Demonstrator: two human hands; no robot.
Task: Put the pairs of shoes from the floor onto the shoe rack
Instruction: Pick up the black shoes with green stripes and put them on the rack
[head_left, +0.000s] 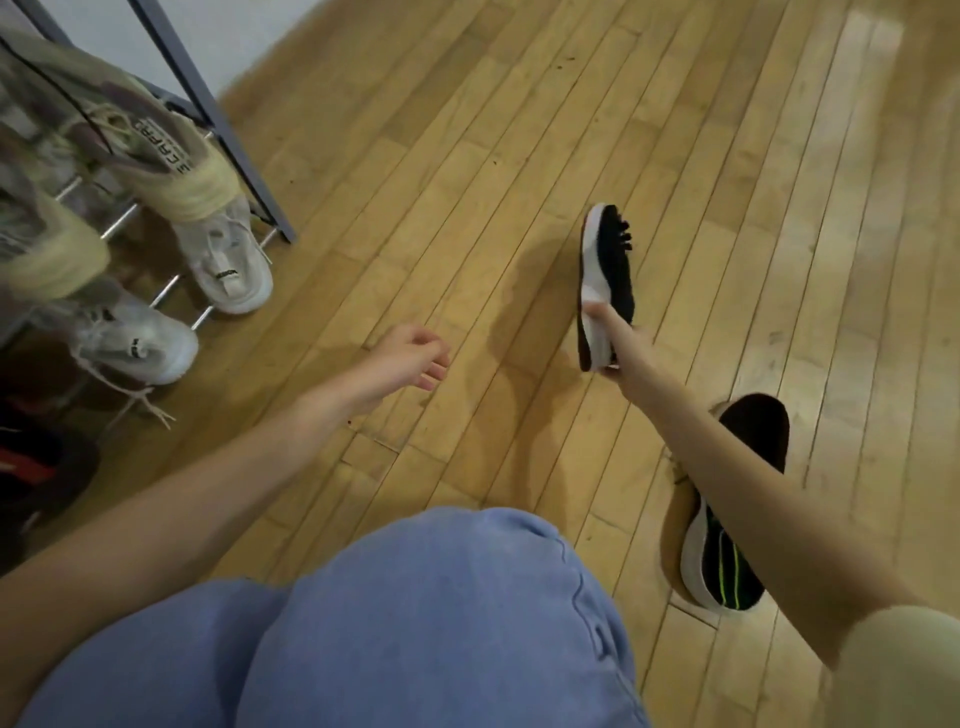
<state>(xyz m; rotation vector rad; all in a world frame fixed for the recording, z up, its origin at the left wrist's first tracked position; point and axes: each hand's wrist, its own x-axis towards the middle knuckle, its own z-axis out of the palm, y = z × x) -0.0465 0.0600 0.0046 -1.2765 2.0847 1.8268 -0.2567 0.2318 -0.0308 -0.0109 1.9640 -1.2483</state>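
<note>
right hand (618, 345) grips the heel end of a black shoe with white sole (605, 275), thumb on the sole, remaining fingers hidden behind it; shoe is raised off the wooden floor (519, 130), tipped on its side, toe toward 12 o'clock. its mate, the second black shoe (727, 561), lies on the floor at 5 o'clock from the held one, partly covered by the right forearm. left hand (410, 358) hovers at 9 o'clock from the held shoe, fingers loosely curled, holding nothing. shoe rack (228, 135) stands at 10 o'clock with pale sneakers (228, 260) on its lower bars. blue-trousered knees (415, 623) at 6 o'clock.
</note>
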